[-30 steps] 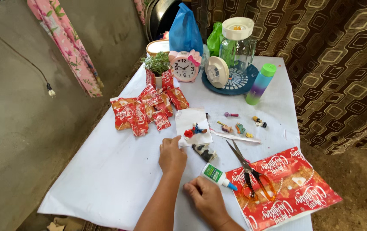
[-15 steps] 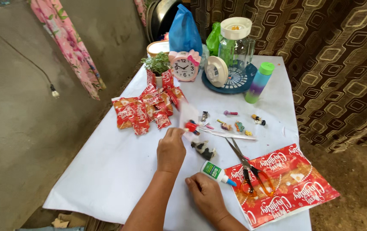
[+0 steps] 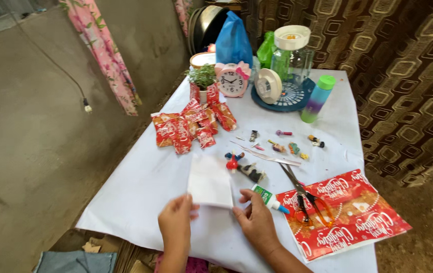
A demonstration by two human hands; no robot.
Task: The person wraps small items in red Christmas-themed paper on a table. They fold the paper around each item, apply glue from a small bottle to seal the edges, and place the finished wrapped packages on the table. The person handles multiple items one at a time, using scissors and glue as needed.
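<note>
Two bare hands meet at the near edge of a table [image 3: 140,192] covered in white paper. At far left, a pink flowered curtain [image 3: 108,55] hangs against a grey wall. Moving right, the left hand [image 3: 176,225] pinches the lower left corner of a white paper piece [image 3: 210,182], fingers closed on its edge. That sheet is held just above the tabletop, tilted up toward the camera, near the front middle of the table. Behind it lies a heap of small red wrapped packets [image 3: 191,126], and farther back stand a small potted plant [image 3: 202,78] and a pink alarm clock [image 3: 232,80]. Just beyond the sheet's right corner lie a tiny red and blue figure [image 3: 233,161] and a black and white toy [image 3: 253,173]. The right hand [image 3: 258,222] grips the sheet's lower right corner, thumb on top. Close beside that hand lies a glue bottle [image 3: 269,197] with a green label and blue tip. Further right, orange-handled scissors [image 3: 305,199] rest partly on a red printed wrapping sheet [image 3: 348,215]. Small coloured trinkets [image 3: 292,147] are scattered behind, and a green-capped bottle [image 3: 317,98] stands near a glass jar [image 3: 292,55].
</note>
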